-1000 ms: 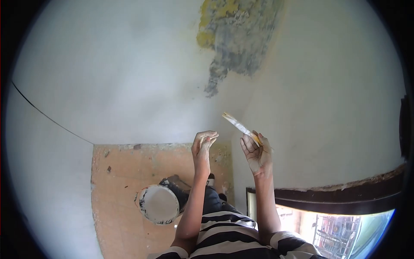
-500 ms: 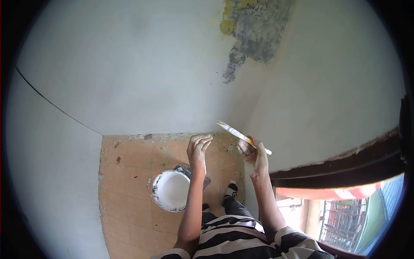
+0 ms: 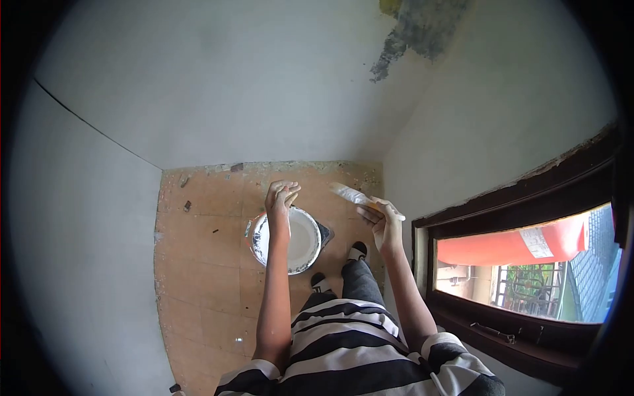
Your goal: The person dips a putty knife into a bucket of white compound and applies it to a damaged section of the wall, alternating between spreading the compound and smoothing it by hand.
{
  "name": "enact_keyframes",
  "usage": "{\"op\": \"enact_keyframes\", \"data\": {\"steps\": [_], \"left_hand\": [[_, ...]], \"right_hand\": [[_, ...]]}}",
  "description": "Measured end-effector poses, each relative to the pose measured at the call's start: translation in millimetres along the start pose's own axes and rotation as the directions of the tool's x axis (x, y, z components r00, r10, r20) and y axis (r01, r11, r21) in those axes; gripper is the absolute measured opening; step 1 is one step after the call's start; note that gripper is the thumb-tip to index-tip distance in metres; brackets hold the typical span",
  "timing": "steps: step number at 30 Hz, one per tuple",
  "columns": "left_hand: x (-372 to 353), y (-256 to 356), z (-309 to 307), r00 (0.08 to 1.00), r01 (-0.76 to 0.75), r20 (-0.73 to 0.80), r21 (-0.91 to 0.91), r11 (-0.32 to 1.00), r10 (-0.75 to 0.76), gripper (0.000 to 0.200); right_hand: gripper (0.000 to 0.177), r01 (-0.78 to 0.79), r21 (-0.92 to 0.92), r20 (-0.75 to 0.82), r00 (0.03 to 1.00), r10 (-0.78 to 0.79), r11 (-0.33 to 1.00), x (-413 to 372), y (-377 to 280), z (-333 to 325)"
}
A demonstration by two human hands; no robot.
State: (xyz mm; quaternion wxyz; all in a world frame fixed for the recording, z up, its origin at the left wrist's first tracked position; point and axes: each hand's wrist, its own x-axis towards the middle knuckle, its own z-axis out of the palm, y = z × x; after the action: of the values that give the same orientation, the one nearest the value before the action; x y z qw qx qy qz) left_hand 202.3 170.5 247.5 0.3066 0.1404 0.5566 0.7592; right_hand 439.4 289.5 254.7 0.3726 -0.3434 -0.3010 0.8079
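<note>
My right hand is closed round the handle of a paintbrush. The brush is tilted, its white-smeared head pointing up and left and the pale handle end poking out behind my fingers. My left hand is raised to the left of the brush, fingers loosely bent and partly apart, with no tool visible in it. Below that hand, on the floor, stands a round bucket of white paint or similar, its rim smeared. My left forearm covers part of the bucket.
Tiled floor with scattered debris runs up to pale walls. A rough dark patch marks the wall ahead at the top. At right is a dark-framed window with a red object beyond the opening. My feet are beside the bucket.
The view has tilted down, so the wall patch sits higher and more of the window shows. Both hands now appear higher in view, the left over the bucket. The brush stays in my right hand.
</note>
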Motion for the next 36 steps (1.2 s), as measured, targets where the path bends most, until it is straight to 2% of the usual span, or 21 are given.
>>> {"op": "enact_keyframes", "data": {"steps": [2, 4, 6, 8, 9, 11, 12, 14, 16, 18, 20, 22, 23, 26, 27, 28, 29, 31, 32, 34, 36], "left_hand": [[11.4, -17.8, -30.5, 1.000, 0.017, -0.021, 0.029, 0.999, -0.016, 0.019], [20.8, -33.8, -57.3, 0.994, 0.069, -0.094, 0.098, 0.993, -0.059, 0.019], [27.4, -52.1, -86.0, 0.990, 0.076, -0.126, 0.117, 0.990, -0.061, 0.019], [33.7, -78.9, -116.3, 0.981, 0.075, -0.189, 0.161, 0.984, -0.044, 0.017], [37.4, -94.3, -136.4, 0.979, 0.077, -0.200, 0.170, 0.982, -0.042, 0.017], [43.3, -122.8, -179.0, 0.968, 0.051, -0.245, 0.380, 0.924, 0.047, 0.013], [47.0, -132.3, -194.9, 0.966, 0.058, -0.254, 0.396, 0.916, 0.049, 0.013], [41.8, -143.8, -227.1, 0.923, 0.111, -0.373, 0.504, 0.857, 0.099, 0.013], [35.8, -144.0, -242.9, 0.917, 0.109, -0.379, 0.528, 0.842, 0.120, 0.013], [34.0, -142.0, -261.5, 0.893, 0.223, -0.450, 0.474, 0.852, 0.016, 0.011], [38.1, -172.5, -313.7, 0.900, 0.227, -0.433, 0.559, 0.797, 0.047, 0.013], [50.3, -184.2, -338.6, 0.822, 0.420, -0.553, 0.436, 0.796, -0.131, 0.017], [56.4, -192.0, -354.2, 0.833, 0.414, -0.537, 0.445, 0.794, -0.134, 0.017], [78.9, -253.8, -409.8, 0.814, 0.517, -0.504, 0.401, 0.756, -0.290, 0.019], [84.3, -273.5, -423.8, 0.800, 0.565, -0.465, 0.371, 0.737, -0.379, 0.022], [89.9, -282.4, -432.5, 0.779, 0.611, -0.425, 0.346, 0.712, -0.462, 0.025], [96.2, -292.5, -439.1, 0.774, 0.621, -0.420, 0.350, 0.702, -0.475, 0.025], [108.0, -306.7, -432.7, 0.663, 0.746, -0.325, 0.207, 0.633, -0.675, 0.036], [112.4, -315.9, -437.4, 0.654, 0.754, -0.320, 0.211, 0.622, -0.685, 0.036], [130.4, -350.8, -460.9, 0.703, 0.705, 0.083, -0.212, 0.677, -0.706, 0.044], [138.5, -368.9, -469.0, 0.674, 0.739, 0.113, -0.134, 0.661, -0.730, 0.048]], "right_hand": [[0.031, -0.034, -0.059, 0.015, 0.999, 0.035, 0.998, 3.9, 20.4, -14.7], [0.032, -0.073, -0.257, 0.080, 0.992, 0.096, 0.964, 12.8, 45.0, -29.3], [0.037, -0.123, -0.260, 0.103, 0.983, 0.154, 0.958, 16.9, 69.7, -41.8], [0.039, -0.348, -0.190, 0.062, 0.929, 0.365, 0.918, 36.0, 109.6, -67.2], [0.039, -0.359, -0.185, 0.068, 0.924, 0.377, 0.915, 39.9, 127.8, -77.1], [0.039, -0.428, -0.081, 0.129, 0.891, 0.435, 0.900, 49.0, 163.6, -95.2], [0.039, -0.443, -0.070, 0.136, 0.884, 0.448, 0.894, 58.5, 184.5, -104.8], [0.035, -0.483, -0.113, 0.019, 0.872, 0.488, 0.868, 60.6, 224.5, -123.1], [0.032, -0.507, -0.126, -0.020, 0.861, 0.508, 0.853, 57.5, 241.6, -123.6], [0.029, -0.488, 0.017, -0.067, 0.870, 0.488, 0.872, 51.4, 253.6, -121.5], [0.023, -0.493, 0.058, -0.085, 0.864, 0.496, 0.868, 45.8, 268.5, -123.1], [0.022, -0.411, 0.433, -0.174, 0.835, 0.522, 0.802, 40.1, 294.0, -136.9], [0.017, -0.380, 0.502, -0.164, 0.840, 0.517, 0.777, 40.3, 307.6, -145.5], [0.019, -0.154, 0.683, -0.302, 0.831, 0.468, 0.714, 48.6, 331.6, -159.1], [0.015, -0.075, 0.737, -0.284, 0.867, 0.409, 0.672, 50.4, 344.0, -169.1], [0.018, 0.039, 0.776, -0.357, 0.850, 0.387, 0.629, 54.1, 353.7, -171.3], [0.020, 0.105, 0.756, -0.402, 0.853, 0.332, 0.646, 57.5, 363.9, -173.1], [0.023, 0.197, 0.682, -0.480, 0.847, 0.228, 0.704, 64.7, 390.1, -192.6], [0.025, 0.218, 0.660, -0.503, 0.839, 0.207, 0.719, 66.4, 404.9, -201.1], [0.030, 0.298, 0.663, -0.582, 0.782, 0.222, 0.687, 78.5, 425.5, -201.8], [0.033, 0.340, 0.648, -0.625, 0.749, 0.221, 0.682, 87.0, 434.3, -191.6]]}}
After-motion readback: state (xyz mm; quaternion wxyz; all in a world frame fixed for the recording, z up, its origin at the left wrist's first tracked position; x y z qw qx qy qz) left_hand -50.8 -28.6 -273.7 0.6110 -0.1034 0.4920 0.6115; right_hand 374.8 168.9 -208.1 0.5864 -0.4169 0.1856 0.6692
